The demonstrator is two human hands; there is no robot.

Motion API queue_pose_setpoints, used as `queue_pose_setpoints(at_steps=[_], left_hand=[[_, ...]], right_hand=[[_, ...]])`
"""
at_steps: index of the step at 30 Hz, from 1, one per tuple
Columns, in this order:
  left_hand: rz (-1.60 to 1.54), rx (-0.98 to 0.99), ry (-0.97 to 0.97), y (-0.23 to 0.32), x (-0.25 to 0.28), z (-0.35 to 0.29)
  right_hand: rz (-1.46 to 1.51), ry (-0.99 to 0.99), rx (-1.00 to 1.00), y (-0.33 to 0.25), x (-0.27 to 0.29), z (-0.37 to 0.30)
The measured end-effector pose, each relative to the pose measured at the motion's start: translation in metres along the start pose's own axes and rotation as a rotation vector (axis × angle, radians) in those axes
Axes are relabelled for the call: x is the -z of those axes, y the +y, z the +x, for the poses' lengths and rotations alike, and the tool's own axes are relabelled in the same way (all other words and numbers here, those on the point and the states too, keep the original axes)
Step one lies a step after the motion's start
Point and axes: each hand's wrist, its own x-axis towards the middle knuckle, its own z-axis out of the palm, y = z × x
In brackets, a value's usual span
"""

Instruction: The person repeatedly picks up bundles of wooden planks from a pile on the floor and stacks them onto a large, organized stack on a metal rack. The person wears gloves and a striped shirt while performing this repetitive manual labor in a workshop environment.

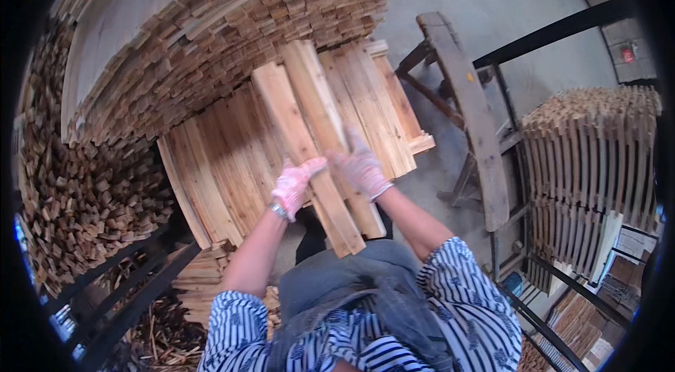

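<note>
Wooden planks, two in all, lie side by side above the middle of a layer of boards (218,161) set edge to edge, too many to count surely. Both point away from the person, long axes nearly parallel and tilted slightly left at the far end; seen from above, they cross the layer's far and near edges, with the near ends over the person's lap. The left plank (288,115) is warm reddish tan; the right plank (316,101) is paler and yellower, reaching a little farther at its far end. Each is straight and flat-faced, with visible grain. The left hand (299,186), in a pink-and-white glove, is closed around the left plank, thumb across its top. The right hand (362,167), also gloved, is blurred at the right plank's outer edge; how firmly it grips cannot be told. One big lumber stack (281,17) rises beyond the layer's far edge; one wooden bench (464,112) stands off its right edge.
</note>
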Motion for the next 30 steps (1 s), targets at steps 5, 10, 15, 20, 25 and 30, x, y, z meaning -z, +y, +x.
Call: queue_pose_setpoints(at_steps=[5,10,15,20,25,30], left_hand=[[0.290,0.142,0.366,0.004,-0.042,0.105],[0.845,0.347,0.664,-0.041,-0.076,0.172],[0.769,0.390,0.659,-0.068,-0.072,0.185],[0.920,0.496,0.768,-0.041,-0.090,0.190],[1.050,0.429,0.708,-0.057,-0.094,0.191],[0.989,0.476,0.627,-0.041,-0.096,0.195]], right_hand=[[-0.496,0.171,-0.180,0.037,0.051,0.075],[-0.787,0.197,-0.217,0.121,0.038,0.099],[-0.435,0.082,-0.156,0.139,0.069,0.098],[-0.061,0.037,-0.106,0.145,0.161,0.143],[-0.020,-0.166,-0.336,0.160,0.175,0.195],[-0.298,-0.046,-0.218,0.173,0.146,0.205]])
